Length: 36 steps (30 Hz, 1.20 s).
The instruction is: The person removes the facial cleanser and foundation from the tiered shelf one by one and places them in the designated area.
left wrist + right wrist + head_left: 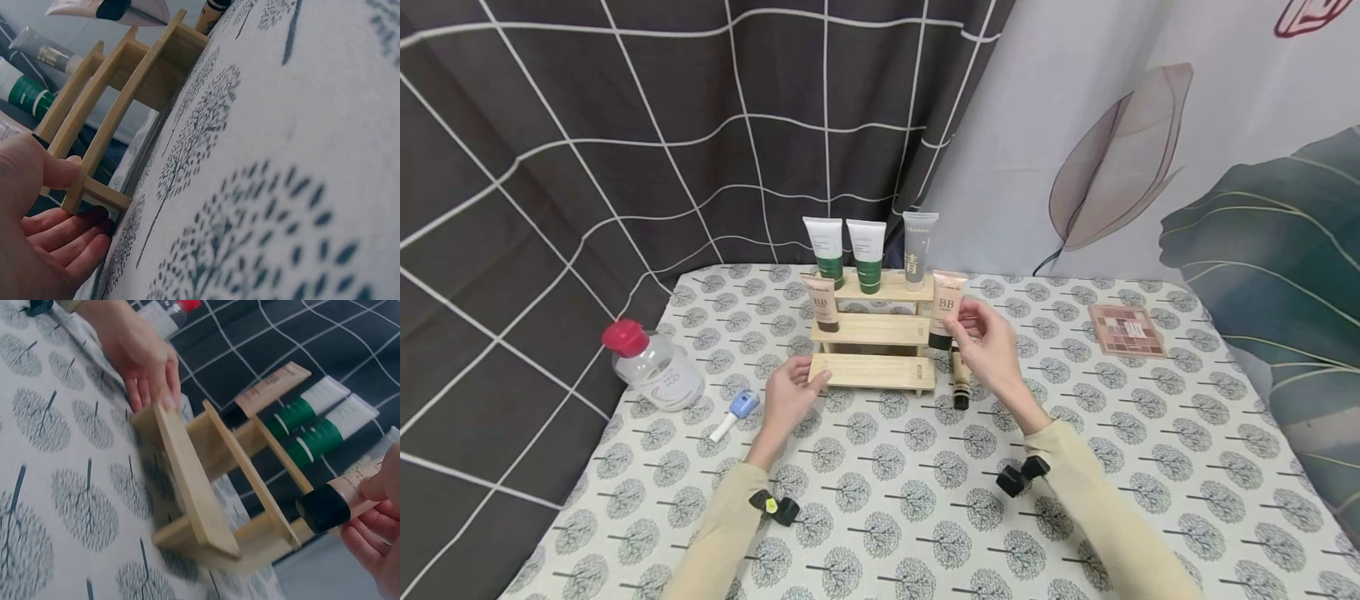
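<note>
A three-step wooden display rack (872, 372) stands on the table. My left hand (790, 396) holds the left end of its lowest step, thumb on top and fingers underneath in the left wrist view. In my right hand (992, 346), thumb and fingers pinch a pink BB cream tube (947, 302), black cap down, at the right end of the middle step. A matching BB cream tube (822, 302) stands on that step's left end. Along the top step are two white-and-green tubes (827, 246) and a grey tube (917, 250). The lowest step is bare.
A black-and-gold tube (960, 383) lies right of the rack. To the left are a clear bottle with a red top (658, 371) and a small blue-and-white item (735, 414). An eyeshadow palette (1126, 330) lies far right. Curtains (760, 108) hang behind the table.
</note>
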{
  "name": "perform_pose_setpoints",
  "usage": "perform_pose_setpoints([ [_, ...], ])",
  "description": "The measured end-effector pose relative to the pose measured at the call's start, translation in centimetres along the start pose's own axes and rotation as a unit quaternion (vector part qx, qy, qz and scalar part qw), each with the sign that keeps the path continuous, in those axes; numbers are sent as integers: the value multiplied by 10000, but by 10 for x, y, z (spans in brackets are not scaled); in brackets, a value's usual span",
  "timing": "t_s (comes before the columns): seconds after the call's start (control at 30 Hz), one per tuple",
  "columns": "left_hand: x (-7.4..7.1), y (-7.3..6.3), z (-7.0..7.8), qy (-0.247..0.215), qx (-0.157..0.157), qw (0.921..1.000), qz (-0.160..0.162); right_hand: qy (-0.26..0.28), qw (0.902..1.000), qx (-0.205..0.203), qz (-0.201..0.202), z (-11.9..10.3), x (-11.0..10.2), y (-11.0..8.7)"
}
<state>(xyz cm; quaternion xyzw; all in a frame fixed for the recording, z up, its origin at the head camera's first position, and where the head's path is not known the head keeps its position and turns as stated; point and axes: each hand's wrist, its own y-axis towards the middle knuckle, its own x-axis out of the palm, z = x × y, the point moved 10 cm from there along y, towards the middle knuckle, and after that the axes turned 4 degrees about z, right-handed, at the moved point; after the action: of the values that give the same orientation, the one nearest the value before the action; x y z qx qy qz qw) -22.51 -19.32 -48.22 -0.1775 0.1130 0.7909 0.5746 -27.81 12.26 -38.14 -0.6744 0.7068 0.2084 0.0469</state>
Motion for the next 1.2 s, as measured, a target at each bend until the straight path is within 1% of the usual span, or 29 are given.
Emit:
perform_pose_setpoints([
  [0.13, -1, 0, -1, -10, 2, 10000, 20, -215, 9997, 78, 41, 9, -14, -3],
  [0.33, -1, 0, 0, -53, 11, 10000, -14, -406, 9985, 353, 58, 23, -36, -10],
  [0.5, -1, 0, -1, -14, 14, 10000, 0, -638, 9967, 509, 20, 35, -48, -14],
  [0.6, -1, 0, 0, -17, 35, 10000, 26, -882, 9940, 649, -9, 43, -54, -17],
  [0.83, 1, 0, 1, -47, 56, 10000, -1, -1424, 9848, 983, -144, 66, -64, -25],
  [0.97, 1, 0, 1, -38, 56, 10000, 9, -1534, 9822, 1074, -151, 76, -68, -29],
  [1.2, 0, -1, 3, 15, 93, 9999, 52, -1553, 9763, 1409, -530, 97, -62, -35],
])
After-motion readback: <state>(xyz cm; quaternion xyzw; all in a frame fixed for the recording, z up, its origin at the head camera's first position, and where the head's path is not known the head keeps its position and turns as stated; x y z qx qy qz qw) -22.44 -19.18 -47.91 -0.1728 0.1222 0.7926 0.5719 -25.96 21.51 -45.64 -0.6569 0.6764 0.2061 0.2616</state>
